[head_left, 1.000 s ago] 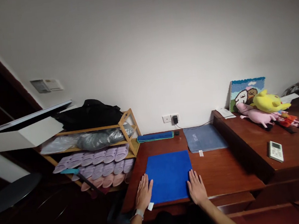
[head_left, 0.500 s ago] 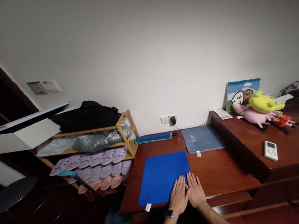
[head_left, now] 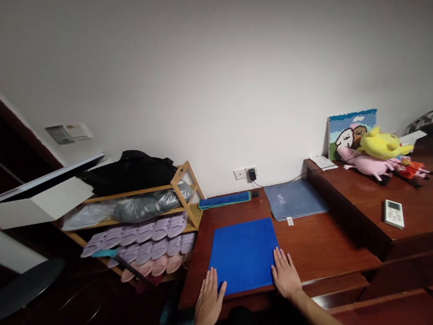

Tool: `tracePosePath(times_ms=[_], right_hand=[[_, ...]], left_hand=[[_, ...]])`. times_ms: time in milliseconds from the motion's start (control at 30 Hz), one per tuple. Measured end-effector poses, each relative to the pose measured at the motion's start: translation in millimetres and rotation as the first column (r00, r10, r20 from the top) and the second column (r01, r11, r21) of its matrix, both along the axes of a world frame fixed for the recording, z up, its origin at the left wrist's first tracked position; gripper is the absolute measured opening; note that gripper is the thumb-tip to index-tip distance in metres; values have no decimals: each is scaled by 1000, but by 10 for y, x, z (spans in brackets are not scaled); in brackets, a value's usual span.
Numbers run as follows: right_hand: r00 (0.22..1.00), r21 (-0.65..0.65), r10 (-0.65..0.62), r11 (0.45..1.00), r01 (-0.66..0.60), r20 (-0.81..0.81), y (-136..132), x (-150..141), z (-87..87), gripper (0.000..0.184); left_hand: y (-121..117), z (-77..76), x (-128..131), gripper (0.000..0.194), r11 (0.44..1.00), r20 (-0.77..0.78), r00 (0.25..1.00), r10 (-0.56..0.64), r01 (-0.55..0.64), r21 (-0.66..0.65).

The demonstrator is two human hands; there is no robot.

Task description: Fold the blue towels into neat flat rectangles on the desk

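Observation:
A bright blue cloth (head_left: 245,256) lies flat and nearly square on the dark reddish-brown wooden desk (head_left: 320,247), close to its front edge. At the cloth's near left corner rests my left hand (head_left: 209,299), open, palm down, with a watch on the wrist. My right hand (head_left: 286,273) is also open and flat, its fingers along the cloth's right edge. Neither hand grips anything. Behind, toward the wall, lie a grey-blue cloth (head_left: 297,199) with a white tag and a narrow folded blue cloth (head_left: 224,200) with green edging.
Left of the desk stands a wooden rack (head_left: 180,187) with several purple slippers (head_left: 146,232) and a black bag (head_left: 131,171). A raised desk section on the right bears a remote control (head_left: 393,214), plush toys (head_left: 368,162) and a picture (head_left: 354,134). A plugged-in charger (head_left: 252,174) trails a cable.
My left hand has moved left across the cloth, from beside my right hand to the near left corner. The white tag there no longer shows. My right hand stays at the right edge.

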State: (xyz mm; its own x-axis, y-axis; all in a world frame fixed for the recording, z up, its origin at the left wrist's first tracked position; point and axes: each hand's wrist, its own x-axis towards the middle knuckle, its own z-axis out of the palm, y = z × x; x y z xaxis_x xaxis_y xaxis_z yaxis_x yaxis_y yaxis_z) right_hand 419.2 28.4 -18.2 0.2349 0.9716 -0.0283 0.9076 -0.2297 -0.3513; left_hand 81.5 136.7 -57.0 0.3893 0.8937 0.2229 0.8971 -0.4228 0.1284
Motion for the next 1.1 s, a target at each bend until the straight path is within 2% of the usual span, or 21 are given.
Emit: tracePosePath(times_ms=[200, 300, 433, 567, 633, 733, 800, 867, 933, 1000, 1100], right_hand=[[1000, 8, -14, 1000, 14, -8, -27, -4, 35, 66], [1000, 56, -18, 998, 18, -3, -82, -2, -4, 66], [999, 118, 36, 992, -37, 11, -187, 13, -78, 65], [996, 139, 88, 986, -90, 19, -243, 16, -100, 64], [996, 135, 92, 986, -94, 15, -242, 10, -99, 64], [997, 136, 83, 987, -83, 12, -226, -3, -118, 66], [998, 147, 60, 987, -60, 7, -211, -9, -158, 67], [999, 157, 48, 987, -47, 2, -194, -5, -218, 67], [998, 157, 57, 986, -56, -1, -176, 10, -281, 66], [996, 151, 92, 984, -91, -4, -161, 32, -328, 64], [989, 138, 144, 980, -141, -17, -154, 59, -338, 63]], left_hand=[[-54, 23, 61, 76, 1000, 14, 1000, 11, -11, -3], [-44, 13, 60, 77, 1000, 12, 1000, 17, -17, -2], [-11, 18, 36, 79, 999, -20, 999, 25, -26, -25], [4, 101, 56, 78, 999, -50, 998, 26, -27, -24], [-23, 177, 145, 77, 1000, -43, 999, 19, -19, 2], [-134, 309, 470, 73, 998, -5, 998, -60, 60, 34], [-248, 376, 816, 69, 981, 10, 981, -193, 193, 27], [-376, 403, 1216, 68, 937, 15, 937, -350, 350, 0], [-494, 386, 1600, 67, 889, 28, 890, -456, 456, -29], [-582, 336, 1904, 66, 861, 45, 863, -503, 505, -60], [-630, 246, 2111, 65, 852, 51, 859, -510, 512, -108]])
